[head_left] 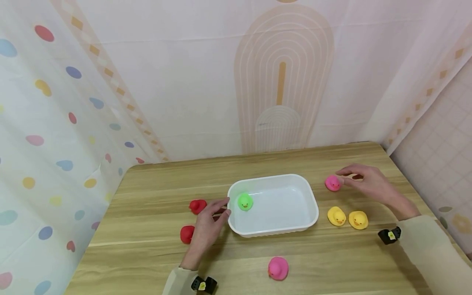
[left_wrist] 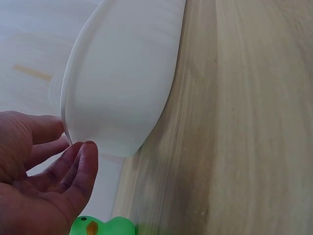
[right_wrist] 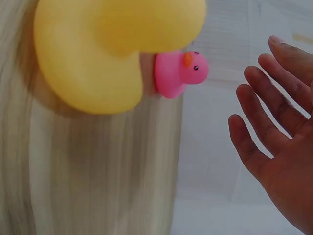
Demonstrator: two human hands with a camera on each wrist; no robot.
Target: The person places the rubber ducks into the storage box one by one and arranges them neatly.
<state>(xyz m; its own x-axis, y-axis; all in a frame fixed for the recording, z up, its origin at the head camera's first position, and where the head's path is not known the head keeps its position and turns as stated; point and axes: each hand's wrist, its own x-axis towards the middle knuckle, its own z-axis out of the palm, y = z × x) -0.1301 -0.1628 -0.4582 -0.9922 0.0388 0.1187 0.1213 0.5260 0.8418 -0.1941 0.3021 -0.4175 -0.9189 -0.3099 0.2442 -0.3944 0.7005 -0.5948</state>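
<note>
At the left end of a white plastic tray [head_left: 273, 232], my left hand [head_left: 208, 225] pinches the rim between thumb and fingers. The left wrist view shows its fingertips [left_wrist: 87, 152] up against the tray's edge [left_wrist: 117, 88]. Inside the tray, near that end, sits a green rubber duck [head_left: 245, 202]. My right hand [head_left: 368, 184] reaches in beside a pink rubber duck [head_left: 332, 183] to the right of the tray. In the right wrist view, the fingers [right_wrist: 252, 105] are extended and spread, with a gap between them and the pink duck [right_wrist: 193, 71].
Two yellow ducks [head_left: 336, 216] stand right of the tray, one large in the right wrist view. Two red ducks [head_left: 197, 206] lie by my left hand. Another pink duck [head_left: 278, 268] is in front. A green duck [left_wrist: 105, 226] shows below the left hand. Curtains [head_left: 184, 90] hang behind the wooden table [head_left: 147, 229].
</note>
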